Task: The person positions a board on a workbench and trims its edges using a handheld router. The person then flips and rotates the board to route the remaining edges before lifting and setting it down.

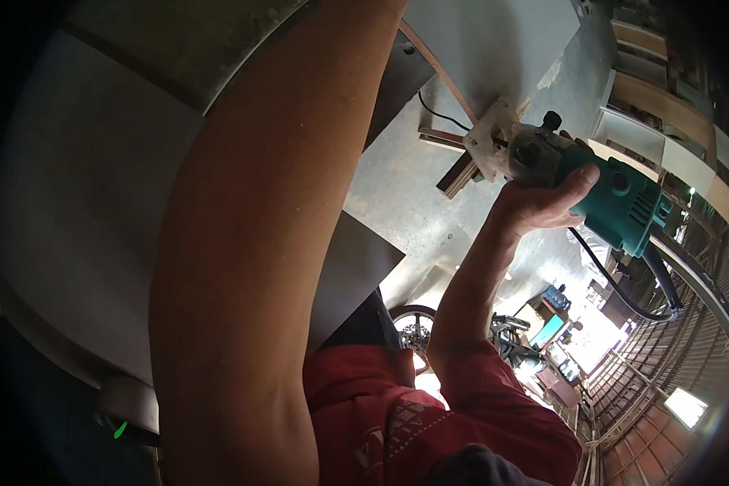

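Observation:
My right hand (539,208) is wrapped round a teal trim router (624,202), with the thumb lying across its body. The router is tilted on its side, its clear base (488,138) turned towards the left. A black knob (552,121) sticks out near the base. My left forearm (251,243) runs large and close up the left of the view. The left hand itself is cut off beyond the top edge.
Large grey panels (81,186) lie on the left, beside and behind the left arm. Short strips of board (459,176) rest near the router base. Shelf-like boxes (632,134) stand on the right. A black cable (616,285) loops below the router; a motorcycle wheel (414,330) shows further back.

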### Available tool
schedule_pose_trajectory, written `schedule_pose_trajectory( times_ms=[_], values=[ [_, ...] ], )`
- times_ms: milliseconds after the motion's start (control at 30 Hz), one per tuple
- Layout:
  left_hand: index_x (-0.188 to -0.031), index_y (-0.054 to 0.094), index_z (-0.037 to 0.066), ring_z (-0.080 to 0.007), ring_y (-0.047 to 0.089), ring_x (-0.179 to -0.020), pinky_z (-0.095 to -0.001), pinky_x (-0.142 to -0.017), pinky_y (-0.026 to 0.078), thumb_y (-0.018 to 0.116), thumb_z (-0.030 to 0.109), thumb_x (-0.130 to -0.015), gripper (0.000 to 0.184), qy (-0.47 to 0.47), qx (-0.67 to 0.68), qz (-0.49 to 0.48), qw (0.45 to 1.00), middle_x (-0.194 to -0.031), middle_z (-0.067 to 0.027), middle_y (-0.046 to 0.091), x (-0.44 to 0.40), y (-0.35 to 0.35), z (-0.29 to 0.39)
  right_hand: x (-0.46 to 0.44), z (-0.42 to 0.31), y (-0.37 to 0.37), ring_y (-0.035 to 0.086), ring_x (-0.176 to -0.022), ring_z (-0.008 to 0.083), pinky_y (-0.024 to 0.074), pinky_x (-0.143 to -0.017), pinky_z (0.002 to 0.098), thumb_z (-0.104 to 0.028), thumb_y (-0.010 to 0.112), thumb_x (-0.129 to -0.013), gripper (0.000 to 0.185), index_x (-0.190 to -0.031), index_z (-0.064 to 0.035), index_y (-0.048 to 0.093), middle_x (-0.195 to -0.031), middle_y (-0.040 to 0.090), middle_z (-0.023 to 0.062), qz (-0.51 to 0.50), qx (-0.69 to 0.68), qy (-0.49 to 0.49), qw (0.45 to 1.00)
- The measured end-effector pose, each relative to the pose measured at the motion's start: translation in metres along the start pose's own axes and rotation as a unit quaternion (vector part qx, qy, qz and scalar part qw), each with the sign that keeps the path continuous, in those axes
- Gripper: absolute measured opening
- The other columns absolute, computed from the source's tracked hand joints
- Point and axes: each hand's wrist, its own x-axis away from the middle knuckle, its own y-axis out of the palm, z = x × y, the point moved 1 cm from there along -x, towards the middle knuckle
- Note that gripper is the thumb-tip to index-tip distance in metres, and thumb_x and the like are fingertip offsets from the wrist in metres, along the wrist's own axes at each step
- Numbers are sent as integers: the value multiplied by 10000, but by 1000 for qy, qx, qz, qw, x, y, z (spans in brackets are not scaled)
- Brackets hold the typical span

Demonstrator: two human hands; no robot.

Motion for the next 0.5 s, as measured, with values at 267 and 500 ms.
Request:
schedule_pose_trajectory(
  times_ms=[267,500],
  values=[
    [-1574,264,51,-381,185,-1517,-551,-1235,123,334,490,-1018,712,1,-8,7,1000,-1638,-207,213,25,-4,-22,3,-4,0,661,-855,249,599,-749,372,-411,690,-841,599,-1101,116,579,-989,635,186,-8,7,-14,1000],
    [-1575,265,54,-375,185,-1519,-550,-1235,125,341,491,-1013,716,1,-19,-9,1000,-1638,-206,214,15,-4,-10,2,-6,3,658,-874,257,597,-765,375,-412,680,-848,591,-1070,130,602,-1009,637,193,-8,5,-9,1000]
  ],
)
